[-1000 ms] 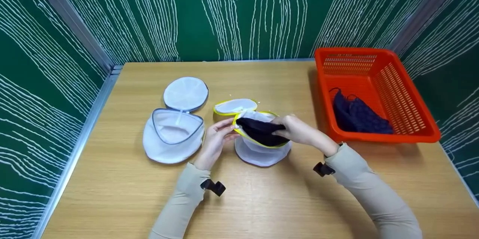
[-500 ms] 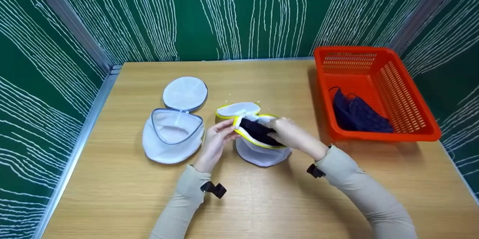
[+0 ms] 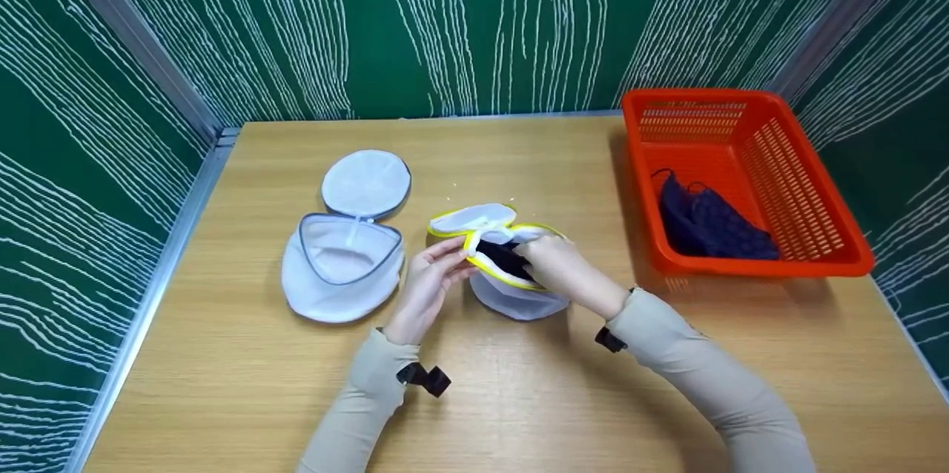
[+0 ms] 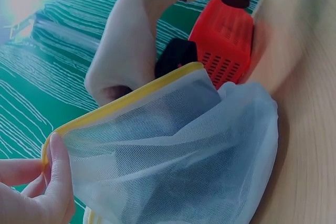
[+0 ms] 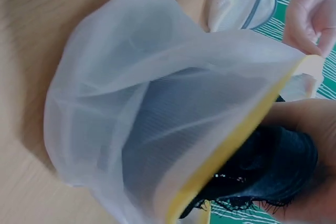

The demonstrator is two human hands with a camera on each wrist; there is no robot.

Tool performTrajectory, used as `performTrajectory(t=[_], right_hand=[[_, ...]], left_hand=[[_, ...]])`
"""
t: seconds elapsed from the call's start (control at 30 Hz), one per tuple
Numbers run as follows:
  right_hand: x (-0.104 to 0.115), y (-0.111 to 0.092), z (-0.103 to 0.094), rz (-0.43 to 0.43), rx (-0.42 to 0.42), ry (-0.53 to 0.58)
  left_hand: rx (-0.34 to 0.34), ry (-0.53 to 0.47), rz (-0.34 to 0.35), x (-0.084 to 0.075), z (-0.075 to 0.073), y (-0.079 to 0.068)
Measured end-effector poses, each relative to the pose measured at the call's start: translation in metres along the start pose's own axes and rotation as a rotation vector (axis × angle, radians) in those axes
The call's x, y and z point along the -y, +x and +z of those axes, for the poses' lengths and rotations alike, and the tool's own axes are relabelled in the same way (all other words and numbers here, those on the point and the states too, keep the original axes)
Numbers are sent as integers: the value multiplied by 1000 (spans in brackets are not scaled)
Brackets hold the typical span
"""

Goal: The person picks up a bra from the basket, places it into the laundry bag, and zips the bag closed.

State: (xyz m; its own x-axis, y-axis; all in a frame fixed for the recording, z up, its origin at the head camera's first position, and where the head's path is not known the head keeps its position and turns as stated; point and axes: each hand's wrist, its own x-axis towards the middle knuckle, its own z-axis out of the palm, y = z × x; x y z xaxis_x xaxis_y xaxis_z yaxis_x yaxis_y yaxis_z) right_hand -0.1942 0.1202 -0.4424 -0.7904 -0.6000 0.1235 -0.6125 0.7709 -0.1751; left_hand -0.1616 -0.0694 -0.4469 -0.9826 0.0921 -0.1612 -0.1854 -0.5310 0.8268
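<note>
My left hand (image 3: 426, 284) pinches the yellow-trimmed rim of a white mesh laundry bag (image 3: 519, 304) between thumb and fingers, holding its mouth up. Its lid (image 3: 474, 217) is folded back behind. My right hand (image 3: 567, 269) reaches into the mouth and grips a black lace-edged bra (image 5: 281, 158), most of which lies inside the bag; those fingertips are hidden by the rim and cloth. Dark fabric shows through the mesh (image 4: 184, 166) in the left wrist view. To the left, a second white mesh bag (image 3: 334, 302) with grey trim sits open, its round lid (image 3: 366, 182) laid back.
An orange plastic basket (image 3: 789, 184) stands at the back right of the wooden table (image 3: 504, 414), with a navy lace garment (image 3: 719, 228) inside. Green walls with white streaks enclose the table at the back and both sides.
My right hand has moved left and deeper into the yellow-trimmed bag, taking the black bra further inside. The left hand keeps its pinch on the rim.
</note>
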Motion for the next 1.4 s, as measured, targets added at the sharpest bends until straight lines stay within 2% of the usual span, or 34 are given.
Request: performTrajectory(t=[0.13,0.27,0.53,0.67,0.8,1.1,1.27,1.4], right_hand=[[-1,1,4,17,-7,12],[-3,4,7,-1,-3,41],[-14,-1,1,-39,38,313],[-20,-10,-5,-17,37,380],[-25,-19,-7,-9,-9,437],[-25,-21,1,-71,-161,494],[-19,-18,6,-112,-187,474],[-15,-14,11,-146,-172,448]], left_hand=[[9,-19,-1,-1,1,1],[11,-50,4,-1,2,2],[-16,-73,4,1,0,3],[-13,-69,8,1,-1,4],[-20,-73,4,1,-1,3],[-21,-78,-4,4,-1,2],[-11,-79,-22,7,0,1],[-22,-103,-43,6,2,-1]])
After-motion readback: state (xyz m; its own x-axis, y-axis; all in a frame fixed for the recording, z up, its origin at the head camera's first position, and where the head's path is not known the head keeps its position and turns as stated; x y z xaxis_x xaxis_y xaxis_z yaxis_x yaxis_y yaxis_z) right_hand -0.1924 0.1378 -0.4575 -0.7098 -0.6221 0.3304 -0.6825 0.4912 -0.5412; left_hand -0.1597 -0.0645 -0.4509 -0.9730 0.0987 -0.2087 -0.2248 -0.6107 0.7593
